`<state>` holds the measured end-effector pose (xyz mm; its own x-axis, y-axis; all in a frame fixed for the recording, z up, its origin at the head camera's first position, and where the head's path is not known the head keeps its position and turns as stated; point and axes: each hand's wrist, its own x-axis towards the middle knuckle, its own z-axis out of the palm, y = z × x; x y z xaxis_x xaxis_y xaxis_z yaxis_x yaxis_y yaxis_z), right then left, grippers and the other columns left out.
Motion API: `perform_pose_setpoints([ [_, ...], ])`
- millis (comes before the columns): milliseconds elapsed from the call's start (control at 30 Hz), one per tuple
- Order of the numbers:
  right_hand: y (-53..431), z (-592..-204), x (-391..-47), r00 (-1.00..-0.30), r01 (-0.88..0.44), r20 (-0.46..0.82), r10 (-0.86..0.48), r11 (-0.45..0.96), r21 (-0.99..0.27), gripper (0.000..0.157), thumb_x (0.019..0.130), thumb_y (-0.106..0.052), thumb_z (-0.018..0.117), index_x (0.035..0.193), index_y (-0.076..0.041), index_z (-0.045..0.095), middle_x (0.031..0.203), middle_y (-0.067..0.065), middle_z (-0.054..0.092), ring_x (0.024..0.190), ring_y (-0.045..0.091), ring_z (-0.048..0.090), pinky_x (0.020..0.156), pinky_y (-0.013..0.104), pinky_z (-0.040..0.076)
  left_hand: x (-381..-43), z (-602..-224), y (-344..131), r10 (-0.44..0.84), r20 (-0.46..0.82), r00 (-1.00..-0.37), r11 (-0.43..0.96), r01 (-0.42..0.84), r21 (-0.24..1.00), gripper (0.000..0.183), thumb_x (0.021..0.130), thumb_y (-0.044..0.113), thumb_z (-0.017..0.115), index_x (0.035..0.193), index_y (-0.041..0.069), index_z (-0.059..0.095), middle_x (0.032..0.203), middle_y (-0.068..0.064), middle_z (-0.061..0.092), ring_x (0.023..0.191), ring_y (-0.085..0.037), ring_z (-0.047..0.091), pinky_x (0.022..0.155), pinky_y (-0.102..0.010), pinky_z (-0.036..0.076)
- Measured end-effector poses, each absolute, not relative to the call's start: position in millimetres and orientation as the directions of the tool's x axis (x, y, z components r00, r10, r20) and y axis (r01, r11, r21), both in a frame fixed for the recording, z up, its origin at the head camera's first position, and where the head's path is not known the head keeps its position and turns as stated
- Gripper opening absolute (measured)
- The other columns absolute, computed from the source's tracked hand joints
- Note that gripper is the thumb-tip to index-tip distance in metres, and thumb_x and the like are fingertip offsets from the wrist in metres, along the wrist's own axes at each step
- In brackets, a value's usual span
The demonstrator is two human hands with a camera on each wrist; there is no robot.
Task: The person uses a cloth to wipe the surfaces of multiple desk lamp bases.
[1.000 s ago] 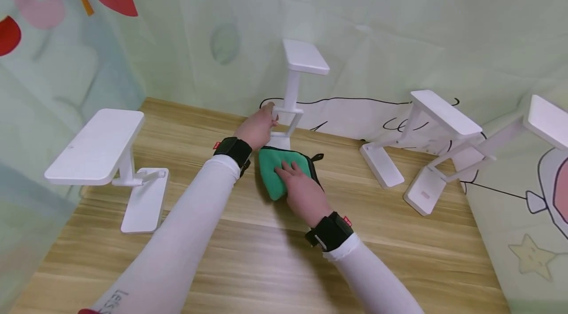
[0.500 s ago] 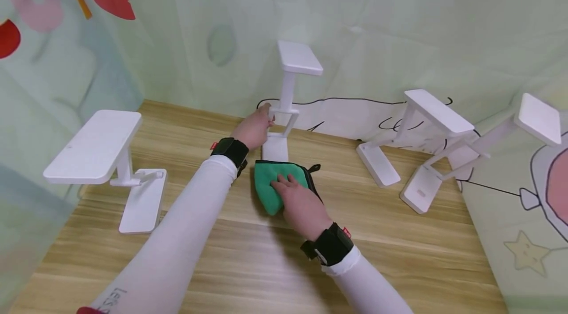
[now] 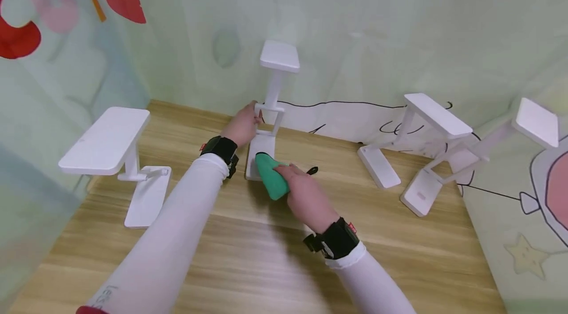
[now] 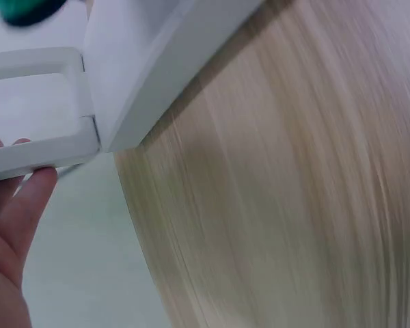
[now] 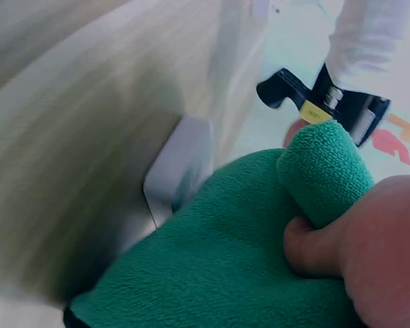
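My left hand [image 3: 241,125] pinches the hinged frame of a white folding stand [image 3: 262,146] near the back of the table. In the left wrist view, the thumb and fingers [image 4: 27,205] lie on opposite sides of the frame's bar [image 4: 55,154]. A green fuzzy cloth [image 3: 271,178] with black edging and a small black loop is gripped in my right hand [image 3: 310,200]. It is bunched over the front of the stand's base; whether it touches the base is unclear. The right wrist view shows the thumb [image 5: 314,249] pressed into the cloth's folds.
Another white stand [image 3: 146,195] is at the left of the wooden table [image 3: 248,264]. Two more, a shorter stand [image 3: 379,166] and a taller-armed stand [image 3: 423,191], are at the right. A printed fabric backdrop [image 3: 346,72] rises behind the table.
The held stand has shifted left with my left hand. My right hand first drew the cloth back along the base, then bunched it up, so more of the base shows.
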<state>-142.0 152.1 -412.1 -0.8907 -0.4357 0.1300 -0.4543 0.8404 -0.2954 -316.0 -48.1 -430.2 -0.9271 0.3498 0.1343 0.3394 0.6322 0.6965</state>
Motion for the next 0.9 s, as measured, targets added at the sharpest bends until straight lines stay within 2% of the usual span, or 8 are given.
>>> perform_pose_setpoints([
  [67,153,-411,-143,-0.896,-0.443,0.135,-0.422,0.846,-0.297,0.066,0.079,0.017,0.058,0.137,-0.012,0.055,0.134,0.013,0.059,0.126,0.028,0.05,0.094,0.045,0.051,-319,-433,-56,0.319,0.126,-0.939,0.621,0.307,0.721,0.037,0.097,-0.013,0.041,0.134,-0.011,0.038,0.109,-0.016,0.055,0.099,-0.026,0.054,0.089,-0.039,0.047],
  [200,156,-408,-141,-0.902,-0.431,0.162,-0.399,0.835,-0.343,0.067,0.078,0.019,0.054,0.137,-0.013,0.055,0.134,0.01,0.06,0.128,0.028,0.048,0.097,0.047,0.049,-326,-441,-75,0.26,0.134,-0.956,0.602,0.269,0.752,0.014,0.1,-0.007,0.044,0.113,-0.003,0.044,0.097,-0.014,0.052,0.089,-0.027,0.051,0.081,-0.041,0.044],
  [333,162,-400,-140,-0.91,-0.415,0.185,-0.371,0.817,-0.399,0.07,0.078,0.021,0.052,0.139,-0.015,0.053,0.135,0.007,0.059,0.131,0.026,0.044,0.1,0.047,0.046,-334,-445,-97,0.216,0.158,-0.963,0.608,0.26,0.75,0.006,0.102,-0.001,0.044,0.108,-0.003,0.044,0.094,-0.014,0.053,0.088,-0.03,0.051,0.08,-0.043,0.043],
  [600,168,-382,-140,-0.908,-0.417,0.231,-0.35,0.809,-0.414,0.072,0.079,0.021,0.058,0.14,-0.017,0.053,0.135,0.004,0.059,0.132,0.024,0.042,0.1,0.049,0.046,-339,-439,-133,0.055,0.16,-0.986,0.641,0.157,0.751,0.006,0.102,-0.001,0.043,0.107,0.0,0.044,0.098,-0.017,0.058,0.091,-0.034,0.055,0.083,-0.048,0.044],
  [800,167,-382,-141,-0.9,-0.434,0.244,-0.362,0.805,-0.404,0.068,0.08,0.02,0.058,0.139,-0.016,0.054,0.135,0.006,0.06,0.132,0.024,0.042,0.099,0.049,0.047,-335,-430,-140,-0.019,0.146,-0.989,0.643,0.1,0.759,0.013,0.102,-0.002,0.037,0.114,-0.003,0.042,0.104,-0.018,0.058,0.097,-0.034,0.055,0.086,-0.049,0.044],
  [900,168,-383,-142,-0.899,-0.435,0.243,-0.364,0.806,-0.402,0.068,0.08,0.02,0.057,0.138,-0.016,0.054,0.134,0.007,0.06,0.132,0.024,0.043,0.098,0.049,0.047,-331,-426,-142,-0.049,0.131,-0.99,0.633,0.07,0.771,0.022,0.099,-0.007,0.037,0.121,-0.005,0.04,0.108,-0.019,0.058,0.102,-0.033,0.054,0.088,-0.047,0.043],
])
